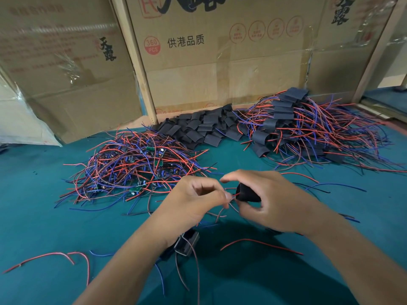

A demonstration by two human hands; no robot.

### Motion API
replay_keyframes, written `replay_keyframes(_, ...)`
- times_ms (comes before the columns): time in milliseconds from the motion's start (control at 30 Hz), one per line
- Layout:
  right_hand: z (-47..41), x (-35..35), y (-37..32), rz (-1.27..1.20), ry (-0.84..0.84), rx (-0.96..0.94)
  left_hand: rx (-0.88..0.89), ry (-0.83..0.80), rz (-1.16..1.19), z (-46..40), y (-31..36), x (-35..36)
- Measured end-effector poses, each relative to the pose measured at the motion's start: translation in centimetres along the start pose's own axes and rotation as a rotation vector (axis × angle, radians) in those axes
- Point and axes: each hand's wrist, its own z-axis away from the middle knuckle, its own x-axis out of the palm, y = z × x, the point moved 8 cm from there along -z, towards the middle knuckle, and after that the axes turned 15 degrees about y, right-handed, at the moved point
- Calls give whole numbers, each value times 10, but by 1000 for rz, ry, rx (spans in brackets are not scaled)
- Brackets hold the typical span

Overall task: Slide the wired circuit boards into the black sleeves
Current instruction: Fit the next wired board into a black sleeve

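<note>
A black sleeve [248,193] sits at the frame's centre, gripped by the curled fingers of the right hand [271,201]. The left hand [193,201] pinches red wires [233,195] at the sleeve's mouth; the board itself I can't see. Best to hold the mouth open and feed the wires through straight before the board, I'd judge. On the green table [44,216] behind lie 3 heaps: bare boards [132,164] left, empty sleeves [198,126] middle, finished ones [308,128] right.

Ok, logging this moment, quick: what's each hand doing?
Left hand: pinching the red wire.
Right hand: gripping a black sleeve.
</note>
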Motion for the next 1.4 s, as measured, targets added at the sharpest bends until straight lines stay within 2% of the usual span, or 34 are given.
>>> replay_keyframes(100, 3, 15, 0, 85, -89, 26, 45, 9, -104, 0, -3, 4)
replay_keyframes(200, 5, 23, 7, 192, -153, 77, -4, 26, -146, -1, -11, 7)
replay_keyframes(333, 1, 13, 4, 393, -119, -24, -33, 21, -173, -1, -16, 8)
replay_keyframes(433, 3, 21, 2, 610, -177, -79, -10, -25, -213, 1, -15, 11)
replay_keyframes(533, 10, 30, 3, 703, -258, -57, -7, -47, -219, 3, -17, 14)
replay_keyframes(667, 9, 35, -5, 635, -244, -93, -2, -38, -225, 2, -18, 14)
replay_keyframes(767, 9, 37, -1, 512, -218, -20, 30, 20, -230, -1, -13, 6)
replay_keyframes(867, 10, 37, 13, 480, -255, 30, 104, 32, -353, -7, -8, -14)
replay_keyframes(1033, 15, 37, 31, 421, -328, 99, -49, -301, -733, 7, -34, -39)
replay_keyframes(1167, 17, 37, 33, 402, -330, 97, -64, -406, -673, 11, -34, -29)
replay_keyframes(1300, 15, 37, 28, 445, -311, 30, -21, -372, -669, 9, -28, -28)
replay_keyframes(1400, 10, 34, 18, 576, -240, -82, 39, -241, -616, 3, -16, -33)
